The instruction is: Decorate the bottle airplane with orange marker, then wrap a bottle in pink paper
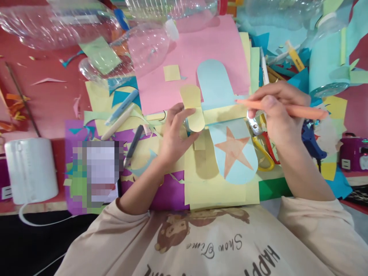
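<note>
Left hand: grip closed lightly, thumb and fingers pinching a yellow rounded paper strip, apparently to steady it against the sheets below.
Right hand: grip shut round an orange pen, held low like a writing tool, tip pointing left over the blue cutout.
Blue cutout: flat on a yellow sheet between the hands, bearing an orange star.
Scissors: under the right wrist, within reach.
Surface: red, littered with paper scraps; clear plastic bottles along the far side.
</note>
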Tool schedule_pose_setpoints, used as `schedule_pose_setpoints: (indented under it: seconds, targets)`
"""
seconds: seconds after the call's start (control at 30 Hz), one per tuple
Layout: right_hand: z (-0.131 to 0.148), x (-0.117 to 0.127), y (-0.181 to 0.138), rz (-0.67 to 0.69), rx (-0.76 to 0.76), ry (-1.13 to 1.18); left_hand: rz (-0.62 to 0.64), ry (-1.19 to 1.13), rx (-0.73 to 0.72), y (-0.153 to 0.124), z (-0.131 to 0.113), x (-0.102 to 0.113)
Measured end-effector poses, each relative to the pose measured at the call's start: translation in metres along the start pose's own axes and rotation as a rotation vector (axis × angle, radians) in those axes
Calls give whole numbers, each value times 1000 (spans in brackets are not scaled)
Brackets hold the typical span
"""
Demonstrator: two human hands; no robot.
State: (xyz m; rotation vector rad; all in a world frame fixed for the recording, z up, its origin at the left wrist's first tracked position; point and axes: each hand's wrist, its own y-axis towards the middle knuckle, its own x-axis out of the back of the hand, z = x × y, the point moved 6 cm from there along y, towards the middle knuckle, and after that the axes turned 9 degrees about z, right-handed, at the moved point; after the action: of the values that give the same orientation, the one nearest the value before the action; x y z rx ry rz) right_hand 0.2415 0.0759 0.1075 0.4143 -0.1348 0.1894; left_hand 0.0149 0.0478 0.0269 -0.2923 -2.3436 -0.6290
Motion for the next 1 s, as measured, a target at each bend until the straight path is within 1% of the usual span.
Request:
schedule_pose_setpoints:
  seconds: [0.07,0.17,0.23,0.3,0.47,0.7,0.87,1.0]
  targets:
    - [1,-13,5,106,-70,-48,-5,41,-27,1,-4,2]
    - [-1,-29,10,189,-133,8,-10,60,-55,1,-7,3]
    - [-5,-37,12,215,-157,50,2,58,-58,1,-7,2]
    - [-9,-41,13,220,-185,47,15,47,-60,1,-6,0]
    - [-14,-43,11,219,-236,-55,19,9,-58,0,-3,-1]
    - [-11,-43,10,195,-192,-163,28,22,-40,-1,-6,1]
    - [-12,-44,9,197,-162,-194,37,46,-24,-2,-8,1]
    - [-12,-44,9,198,-168,-216,42,49,-19,-1,-7,0]
